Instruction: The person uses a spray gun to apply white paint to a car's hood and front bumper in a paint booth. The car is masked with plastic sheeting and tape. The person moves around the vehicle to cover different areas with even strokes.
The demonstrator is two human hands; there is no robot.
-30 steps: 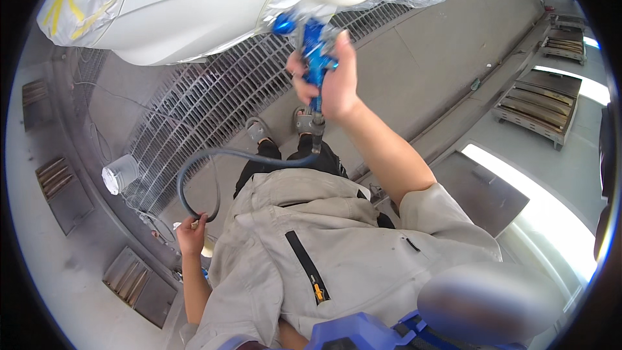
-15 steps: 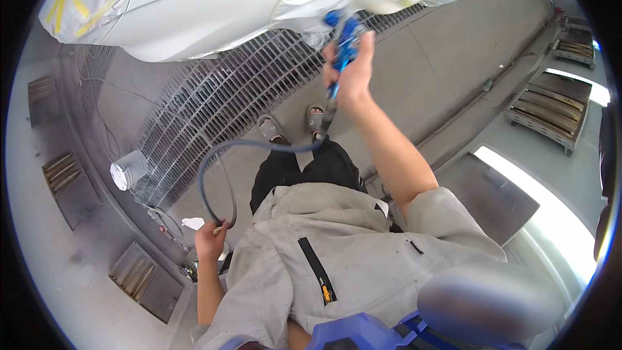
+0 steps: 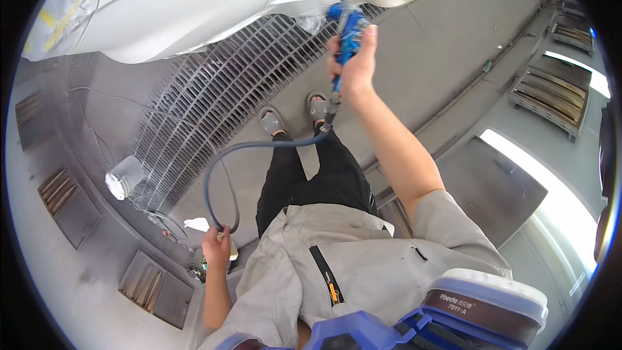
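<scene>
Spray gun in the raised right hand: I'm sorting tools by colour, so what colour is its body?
Blue; the spray gun shows best in the head view, gripped by the right hand.

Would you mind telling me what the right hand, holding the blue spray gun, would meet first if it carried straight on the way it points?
Probably the white masked car body just beyond the spray gun. The right hand points up toward it, though depth is hard to judge.
</scene>
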